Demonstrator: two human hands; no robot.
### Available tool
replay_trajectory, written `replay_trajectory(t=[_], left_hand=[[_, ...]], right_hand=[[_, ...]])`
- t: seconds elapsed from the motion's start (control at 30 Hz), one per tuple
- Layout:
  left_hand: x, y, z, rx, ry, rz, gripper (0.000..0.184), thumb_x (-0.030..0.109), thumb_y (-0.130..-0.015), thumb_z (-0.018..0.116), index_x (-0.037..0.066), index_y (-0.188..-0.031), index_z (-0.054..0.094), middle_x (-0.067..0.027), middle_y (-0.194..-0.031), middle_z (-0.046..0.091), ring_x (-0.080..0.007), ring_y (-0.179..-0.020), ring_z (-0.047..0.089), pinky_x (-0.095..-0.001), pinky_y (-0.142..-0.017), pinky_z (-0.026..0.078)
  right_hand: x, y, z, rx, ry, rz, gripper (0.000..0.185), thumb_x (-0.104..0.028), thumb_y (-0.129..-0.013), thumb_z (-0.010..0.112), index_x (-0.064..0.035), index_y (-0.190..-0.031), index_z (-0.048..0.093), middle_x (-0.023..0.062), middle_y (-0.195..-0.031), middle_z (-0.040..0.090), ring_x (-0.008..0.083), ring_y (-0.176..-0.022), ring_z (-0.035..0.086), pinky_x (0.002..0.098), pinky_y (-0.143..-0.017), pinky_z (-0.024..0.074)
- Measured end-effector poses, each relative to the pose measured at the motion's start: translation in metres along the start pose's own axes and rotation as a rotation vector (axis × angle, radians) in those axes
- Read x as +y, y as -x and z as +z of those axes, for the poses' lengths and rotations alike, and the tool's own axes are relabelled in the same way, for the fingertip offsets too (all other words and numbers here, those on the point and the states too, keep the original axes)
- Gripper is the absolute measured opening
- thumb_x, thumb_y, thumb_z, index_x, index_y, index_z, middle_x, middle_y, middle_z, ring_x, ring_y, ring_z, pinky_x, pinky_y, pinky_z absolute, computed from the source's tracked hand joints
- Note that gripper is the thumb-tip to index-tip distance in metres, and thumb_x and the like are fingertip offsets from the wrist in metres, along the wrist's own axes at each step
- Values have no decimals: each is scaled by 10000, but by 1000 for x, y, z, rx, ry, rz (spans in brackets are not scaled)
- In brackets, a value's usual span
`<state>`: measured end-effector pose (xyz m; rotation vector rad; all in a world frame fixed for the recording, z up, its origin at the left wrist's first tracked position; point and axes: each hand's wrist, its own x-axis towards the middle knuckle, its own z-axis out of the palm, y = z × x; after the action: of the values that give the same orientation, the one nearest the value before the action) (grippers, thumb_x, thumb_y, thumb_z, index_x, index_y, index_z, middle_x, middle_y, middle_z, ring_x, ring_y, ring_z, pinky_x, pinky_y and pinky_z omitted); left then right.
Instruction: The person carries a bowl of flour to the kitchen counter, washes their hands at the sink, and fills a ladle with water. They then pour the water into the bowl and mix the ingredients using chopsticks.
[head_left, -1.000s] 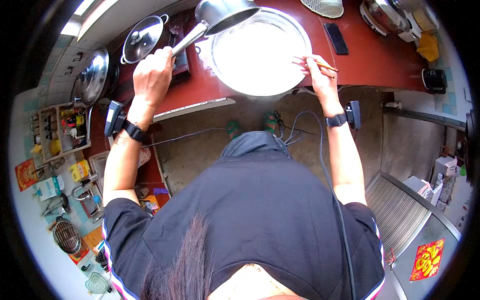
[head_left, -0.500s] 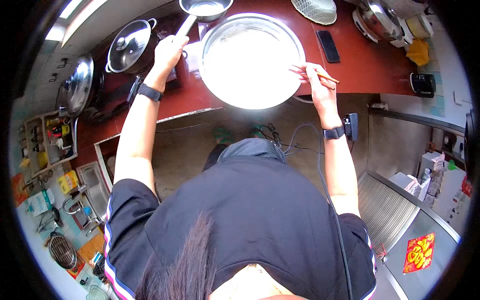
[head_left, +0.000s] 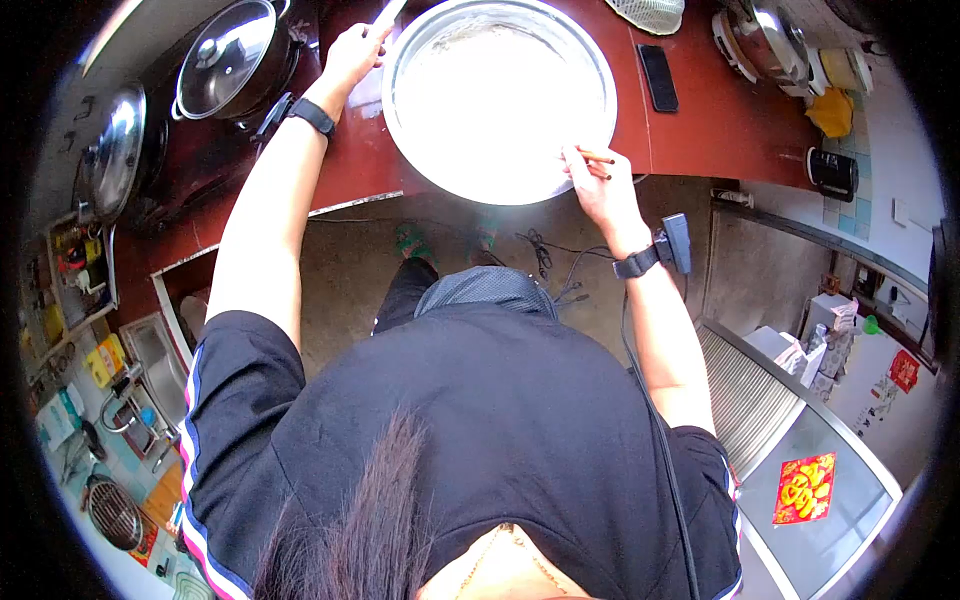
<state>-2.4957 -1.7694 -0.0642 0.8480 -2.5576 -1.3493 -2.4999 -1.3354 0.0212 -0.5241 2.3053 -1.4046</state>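
Note:
A wide metal basin [head_left: 390,115] sits at the counter's front edge; its inside is glaringly bright, so its contents are hard to make out. Past its left rim, my left hand [head_left: 352,58] is wrapped round a pale pan handle [head_left: 390,13], whose pan lies beyond the top edge of the view. My right hand [head_left: 605,188] pinches a pair of brown chopsticks [head_left: 600,158] at the basin's lower right rim. Their far ends are lost in the glare.
On the left stand a lidded pot [head_left: 228,62] and another glass-lidded pan [head_left: 118,150]. A black phone [head_left: 657,78] and a wire mesh strainer [head_left: 650,12] lie right of the basin. Cables [head_left: 545,255] trail over the floor. A fridge-like cabinet [head_left: 850,490] stands lower right.
My right hand has shifted left and slightly down with the chopsticks. The view has tilted, so the pan held by its handle has slipped out of the top. My left hand keeps its grip.

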Motion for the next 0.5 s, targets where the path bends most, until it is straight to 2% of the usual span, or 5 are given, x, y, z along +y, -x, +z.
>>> replay_trajectory(t=[0.07,0.1,0.23,0.37,0.5], left_hand=[[-11,3,2,29,111,-137,765,636,-933,532,-41,-1289,565,-212,-1079,721,-349,-1011,702,-441,-907,532],[-14,15,0,245,-124,-72,748,608,-946,530,-56,-1289,562,-255,-1158,686,-385,-1078,670,-461,-942,511],[18,114,6,301,25,-331,571,498,-1003,520,-15,-1252,557,-257,-1151,682,-361,-1091,664,-441,-936,506],[49,180,40,208,69,-165,447,449,-1027,477,69,-1248,558,-269,-1085,690,-404,-1032,686,-470,-886,519],[57,176,46,242,96,-226,423,414,-1032,464,93,-1292,554,-245,-1099,694,-391,-1035,688,-467,-887,521]], right_hand=[[-11,-1,4,-19,-74,107,241,-109,-951,681,92,-1083,691,140,-937,757,136,-840,714,262,-755,555],[-17,-3,8,-29,-112,160,252,-108,-938,695,106,-1071,686,157,-922,757,144,-851,721,269,-756,557],[-31,-26,23,-53,-111,-83,227,-136,-996,634,51,-1093,720,117,-1013,754,160,-879,723,276,-795,583],[-51,-81,54,-28,30,-353,226,-185,-985,652,-17,-1109,738,93,-1031,761,174,-892,738,283,-790,590],[-83,-96,81,35,535,-233,298,-352,-928,708,-123,-1112,760,73,-1056,762,200,-871,746,300,-775,589]])
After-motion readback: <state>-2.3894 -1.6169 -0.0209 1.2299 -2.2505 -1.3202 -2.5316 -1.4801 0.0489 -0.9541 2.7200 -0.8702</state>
